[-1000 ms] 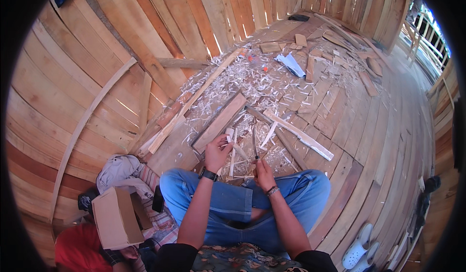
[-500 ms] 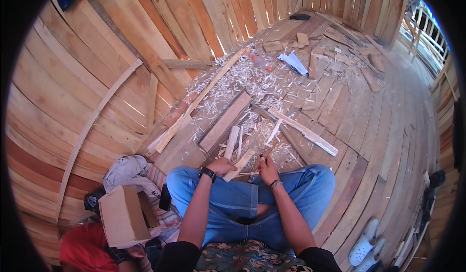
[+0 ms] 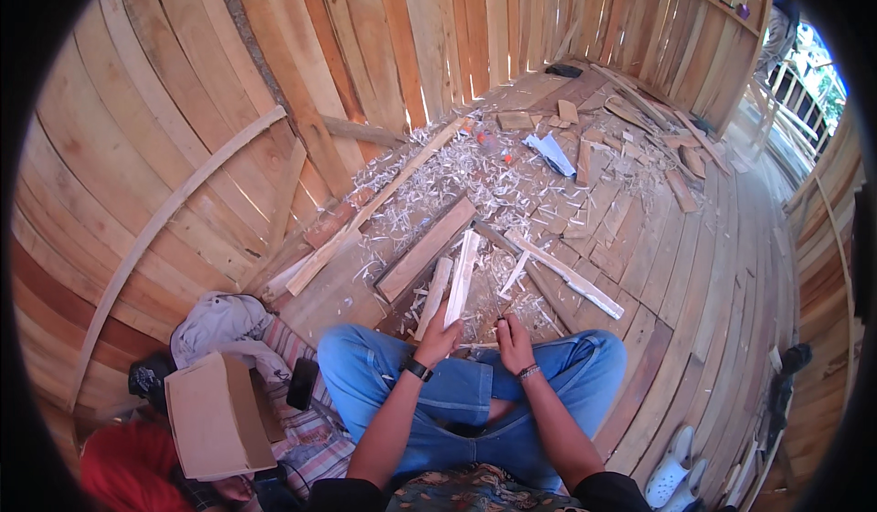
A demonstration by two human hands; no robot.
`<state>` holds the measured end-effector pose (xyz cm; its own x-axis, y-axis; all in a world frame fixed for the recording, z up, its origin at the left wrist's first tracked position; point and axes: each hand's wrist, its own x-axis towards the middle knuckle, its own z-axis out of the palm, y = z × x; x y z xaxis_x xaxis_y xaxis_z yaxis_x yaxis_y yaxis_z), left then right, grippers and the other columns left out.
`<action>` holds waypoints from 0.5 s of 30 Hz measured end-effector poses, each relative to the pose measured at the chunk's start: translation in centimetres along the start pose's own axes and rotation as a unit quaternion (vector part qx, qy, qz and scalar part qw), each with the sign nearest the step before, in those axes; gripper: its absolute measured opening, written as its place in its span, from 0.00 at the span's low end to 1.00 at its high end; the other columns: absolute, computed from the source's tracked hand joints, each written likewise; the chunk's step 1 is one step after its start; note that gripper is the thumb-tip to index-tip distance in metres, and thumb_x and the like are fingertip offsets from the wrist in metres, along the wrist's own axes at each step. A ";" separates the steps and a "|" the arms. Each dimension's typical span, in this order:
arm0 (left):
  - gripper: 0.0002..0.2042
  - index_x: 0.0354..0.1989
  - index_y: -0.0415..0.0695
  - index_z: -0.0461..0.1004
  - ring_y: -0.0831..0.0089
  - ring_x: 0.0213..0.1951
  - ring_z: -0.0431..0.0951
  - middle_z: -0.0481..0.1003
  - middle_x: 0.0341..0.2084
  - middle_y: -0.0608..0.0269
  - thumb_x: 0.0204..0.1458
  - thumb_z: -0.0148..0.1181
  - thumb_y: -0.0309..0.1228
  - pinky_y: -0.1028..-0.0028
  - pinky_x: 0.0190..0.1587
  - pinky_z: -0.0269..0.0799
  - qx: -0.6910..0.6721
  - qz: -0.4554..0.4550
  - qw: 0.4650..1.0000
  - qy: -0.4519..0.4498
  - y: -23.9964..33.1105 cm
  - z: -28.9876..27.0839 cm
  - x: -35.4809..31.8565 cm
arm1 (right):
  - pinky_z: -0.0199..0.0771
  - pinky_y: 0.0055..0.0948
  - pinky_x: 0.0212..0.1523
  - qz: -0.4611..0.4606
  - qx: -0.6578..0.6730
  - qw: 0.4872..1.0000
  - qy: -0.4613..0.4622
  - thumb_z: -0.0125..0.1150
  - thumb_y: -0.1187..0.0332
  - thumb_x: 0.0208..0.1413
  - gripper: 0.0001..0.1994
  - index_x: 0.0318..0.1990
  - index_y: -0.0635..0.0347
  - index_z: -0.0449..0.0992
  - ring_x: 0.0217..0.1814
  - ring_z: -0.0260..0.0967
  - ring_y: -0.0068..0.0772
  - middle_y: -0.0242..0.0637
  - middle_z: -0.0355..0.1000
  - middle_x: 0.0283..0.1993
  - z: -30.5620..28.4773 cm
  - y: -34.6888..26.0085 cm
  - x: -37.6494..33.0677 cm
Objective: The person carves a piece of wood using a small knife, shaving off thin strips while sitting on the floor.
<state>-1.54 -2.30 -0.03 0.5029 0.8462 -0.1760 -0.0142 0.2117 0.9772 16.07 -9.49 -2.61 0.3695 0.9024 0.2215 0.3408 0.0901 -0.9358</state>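
I see a plank wall (image 3: 301, 83) curving left and a plank floor (image 3: 694, 265) strewn with shavings (image 3: 484, 169). My left hand (image 3: 439, 340) grips a pale stick (image 3: 462, 279), now raised upright rather than low. My right hand (image 3: 514, 345) is closed, its blade too small to make out.

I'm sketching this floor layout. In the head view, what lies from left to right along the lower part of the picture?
Cardboard box → dark phone → left hand holding a pale wood strip → right hand → white shoes.
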 end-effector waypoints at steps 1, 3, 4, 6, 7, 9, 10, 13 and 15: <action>0.21 0.64 0.47 0.56 0.81 0.19 0.66 0.69 0.26 0.67 0.63 0.46 0.31 0.81 0.18 0.61 -0.027 0.000 1.000 0.004 0.3 0.3 0.0 | 0.54 0.19 0.17 0.022 0.023 0.999 0.001 0.48 0.61 0.66 0.11 0.33 0.55 0.65 0.18 0.57 0.14 0.24 0.60 0.18 -0.1 -0.3 -0.2; 0.21 0.66 0.48 0.56 0.82 0.19 0.65 0.68 0.26 0.67 0.64 0.44 0.31 0.82 0.18 0.60 -0.079 -0.004 0.997 0.007 0.6 0.8 0.2 | 0.54 0.18 0.16 0.084 0.108 0.991 0.006 0.52 0.62 0.64 0.09 0.33 0.55 0.65 0.18 0.57 0.14 0.24 0.61 0.19 -0.5 1.3 0.1; 0.19 0.63 0.47 0.60 0.82 0.21 0.66 0.69 0.27 0.67 0.65 0.43 0.35 0.82 0.20 0.60 -0.132 -0.015 0.991 -0.004 0.3 0.6 -0.1 | 0.54 0.18 0.16 0.119 0.153 0.981 0.006 0.54 0.63 0.63 0.09 0.34 0.55 0.65 0.18 0.57 0.13 0.24 0.61 0.19 -0.4 1.3 0.0; 0.18 0.62 0.46 0.61 0.82 0.22 0.66 0.70 0.27 0.66 0.65 0.43 0.35 0.81 0.21 0.61 -0.192 -0.031 0.981 -0.018 -0.1 0.5 0.1 | 0.57 0.19 0.17 0.125 0.144 0.982 0.017 0.58 0.64 0.60 0.09 0.33 0.56 0.66 0.18 0.59 0.15 0.25 0.63 0.20 -0.5 1.2 0.4; 0.18 0.62 0.46 0.61 0.82 0.22 0.67 0.70 0.28 0.66 0.65 0.43 0.36 0.81 0.22 0.61 -0.221 -0.043 0.974 -0.023 -0.4 0.4 0.1 | 0.58 0.19 0.18 0.132 0.140 0.981 0.022 0.60 0.65 0.59 0.10 0.33 0.57 0.66 0.18 0.60 0.15 0.25 0.64 0.20 -0.5 0.8 0.6; 0.16 0.56 0.44 0.64 0.79 0.24 0.68 0.71 0.28 0.64 0.65 0.41 0.36 0.81 0.23 0.62 -0.281 -0.063 0.956 -0.054 -0.9 0.5 0.0 | 0.56 0.17 0.15 0.176 0.225 0.958 0.015 0.64 0.67 0.55 0.11 0.34 0.56 0.66 0.17 0.59 0.14 0.24 0.64 0.21 -0.5 0.3 0.7; 0.15 0.55 0.44 0.65 0.78 0.24 0.68 0.71 0.28 0.63 0.65 0.41 0.36 0.81 0.23 0.62 -0.309 -0.079 0.945 -0.068 -0.6 0.8 -0.1 | 0.56 0.17 0.14 0.181 0.239 0.954 0.012 0.65 0.67 0.55 0.11 0.34 0.56 0.66 0.16 0.58 0.14 0.24 0.64 0.21 -0.6 0.3 0.8; 0.14 0.50 0.43 0.67 0.75 0.24 0.69 0.72 0.29 0.60 0.66 0.40 0.38 0.80 0.23 0.62 -0.352 -0.118 0.923 -0.103 -0.3 1.5 -0.7 | 0.55 0.16 0.13 0.184 0.273 0.944 0.013 0.66 0.67 0.54 0.12 0.35 0.56 0.65 0.16 0.58 0.13 0.25 0.65 0.21 -0.3 0.4 0.8; 0.14 0.51 0.43 0.66 0.75 0.24 0.69 0.72 0.30 0.58 0.65 0.41 0.38 0.80 0.23 0.63 -0.360 -0.122 0.914 -0.139 -0.4 2.0 -0.9 | 0.56 0.16 0.13 0.189 0.291 0.938 0.008 0.67 0.67 0.54 0.13 0.35 0.56 0.65 0.16 0.59 0.13 0.25 0.66 0.21 -0.1 0.8 0.9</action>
<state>-0.29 -4.11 -0.01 0.7655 0.5956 -0.2435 -0.3878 0.7290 0.5640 16.73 -8.64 -3.13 0.3835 0.9103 -0.1556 -0.3437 -0.0156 -0.9389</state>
